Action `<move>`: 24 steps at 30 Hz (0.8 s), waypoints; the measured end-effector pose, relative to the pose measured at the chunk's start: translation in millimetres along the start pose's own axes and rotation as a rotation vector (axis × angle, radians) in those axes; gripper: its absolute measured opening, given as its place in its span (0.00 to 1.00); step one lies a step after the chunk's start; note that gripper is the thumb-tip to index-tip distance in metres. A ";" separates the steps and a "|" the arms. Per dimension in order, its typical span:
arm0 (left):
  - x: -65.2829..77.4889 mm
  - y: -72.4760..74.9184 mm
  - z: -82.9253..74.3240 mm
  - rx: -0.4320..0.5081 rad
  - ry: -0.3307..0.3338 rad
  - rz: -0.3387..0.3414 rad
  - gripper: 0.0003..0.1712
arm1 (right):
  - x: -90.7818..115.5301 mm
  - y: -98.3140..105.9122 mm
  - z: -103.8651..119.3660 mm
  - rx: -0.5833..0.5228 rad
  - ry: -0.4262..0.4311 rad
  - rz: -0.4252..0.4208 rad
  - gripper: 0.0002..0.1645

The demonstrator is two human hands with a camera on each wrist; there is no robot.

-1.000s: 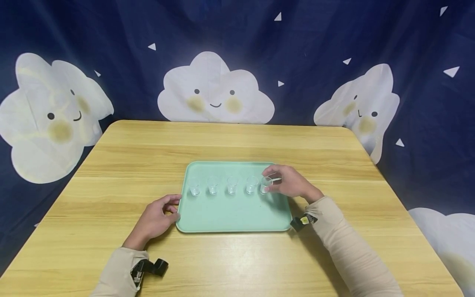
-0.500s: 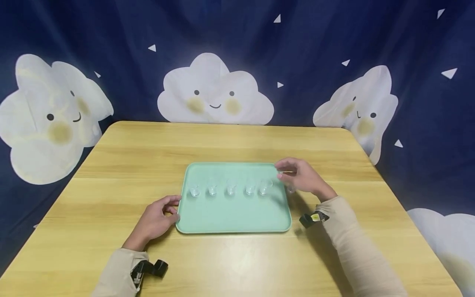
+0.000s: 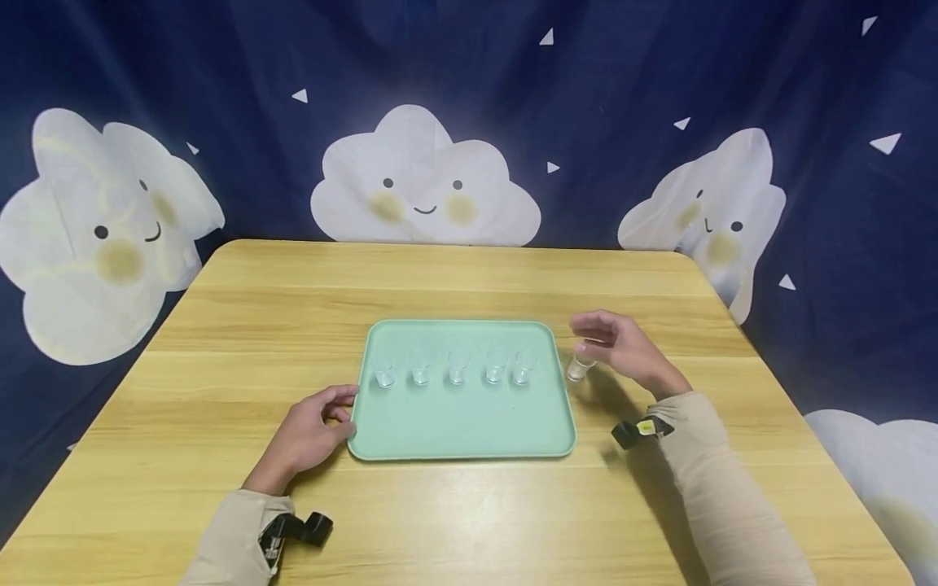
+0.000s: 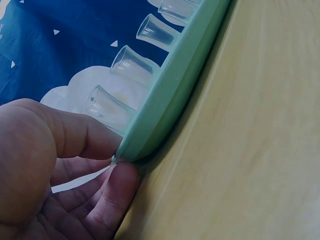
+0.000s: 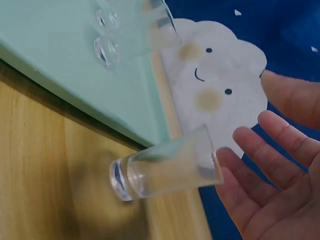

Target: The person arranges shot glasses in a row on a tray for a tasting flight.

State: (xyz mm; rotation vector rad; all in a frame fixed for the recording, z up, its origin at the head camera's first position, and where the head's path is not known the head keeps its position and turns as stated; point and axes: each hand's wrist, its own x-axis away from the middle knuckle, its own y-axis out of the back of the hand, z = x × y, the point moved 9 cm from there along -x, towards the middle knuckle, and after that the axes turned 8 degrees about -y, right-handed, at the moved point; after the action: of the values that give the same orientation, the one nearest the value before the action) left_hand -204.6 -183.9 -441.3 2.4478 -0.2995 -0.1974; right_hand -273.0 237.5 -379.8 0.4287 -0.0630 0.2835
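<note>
My left hand [image 3: 311,431] pinches the left rim of a light green tray [image 3: 462,423]; the left wrist view shows thumb and finger meeting at its edge. Several clear shot glasses [image 3: 458,373] stand upright in a row across the tray. Just off its right side, another shot glass [image 5: 165,167] stands on the wooden table. Beside that one is my right hand [image 3: 623,350], its fingers spread and slightly bent near the glass's rim. In the right wrist view, the thumb is well apart from the glass and the fingertips are right at its rim.
The wooden table [image 3: 462,521] extends around the tray on all sides. Behind it hangs a dark blue curtain [image 3: 242,49] with smiling white clouds. A black wrist camera [image 3: 296,529] is strapped on the left forearm, another wrist camera [image 3: 641,431] on the right.
My right hand has left the rightmost glass on the tray and moved right to the glass standing beside the tray. The left hand has stayed at the rim.
</note>
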 end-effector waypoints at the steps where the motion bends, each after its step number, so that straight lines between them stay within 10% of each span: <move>1: 0.2 0.0 0.2 0.001 0.003 0.000 0.28 | 0.6 0.7 -2.4 -0.021 -0.005 0.009 0.29; 24: 0.8 -0.1 -1.0 0.001 -0.009 -0.004 0.28 | -1.3 -7.6 -40.5 -0.052 -0.078 0.114 0.32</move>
State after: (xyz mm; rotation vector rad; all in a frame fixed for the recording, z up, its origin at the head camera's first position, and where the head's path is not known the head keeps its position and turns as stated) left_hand -203.5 -183.4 -440.7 2.4490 -0.2985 -0.2102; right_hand -272.0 247.5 -419.8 0.3853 -0.1706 0.3762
